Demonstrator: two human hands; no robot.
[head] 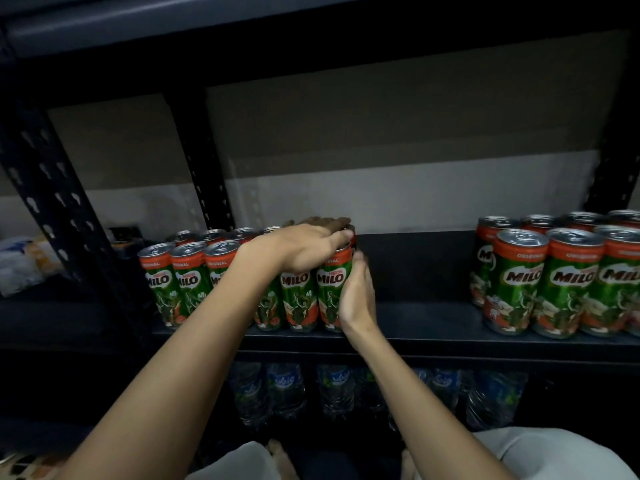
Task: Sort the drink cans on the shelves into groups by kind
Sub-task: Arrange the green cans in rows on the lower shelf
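Looking left to right, I see:
Left cans (194, 271): Milo block at 9 o'clock on shelf (415, 327).
Left hand (311, 247): flat, fingers straight on the block's tops.
Right hand (358, 296): open palm pressing end can (330, 289).
Right cans (561, 278): Milo group at 3 o'clock, well apart.

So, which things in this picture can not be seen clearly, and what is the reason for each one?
- Head view: the back row of the left group of green and orange Milo cans is hidden by the front cans and the left hand.
- The right group of green and orange Milo cans is cut off by the right edge, so its count is unknown.
- Labels on the clear plastic water bottles below are too dark to read.
- The right hand covers one can's side.
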